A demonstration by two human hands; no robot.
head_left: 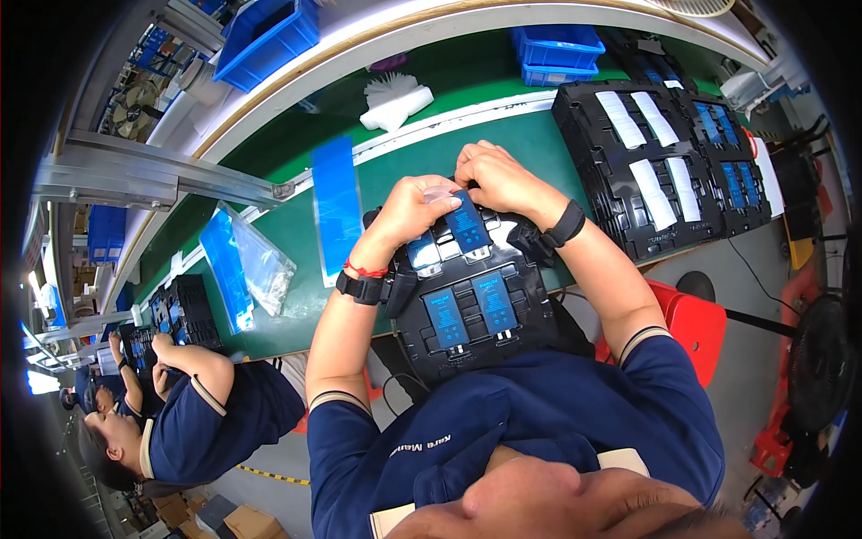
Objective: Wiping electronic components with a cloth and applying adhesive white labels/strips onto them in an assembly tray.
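A black moulded tray lies before me at the bench's near edge, with several flat rectangular batteries in its pockets, such as one battery at the lower right. The upper battery is pinched at its top end by my left hand, whose thumb lies on its face. A small see-through piece of film shows by those fingers. Against the same end of the battery my right hand is closed, fingertips pressed together. What it grips is hidden.
Blue film sheets and a clear bag lie left on the green bench. Stacked black trays with white strips stand right. Blue bins sit at the back. A co-worker works at left; a red stool is right.
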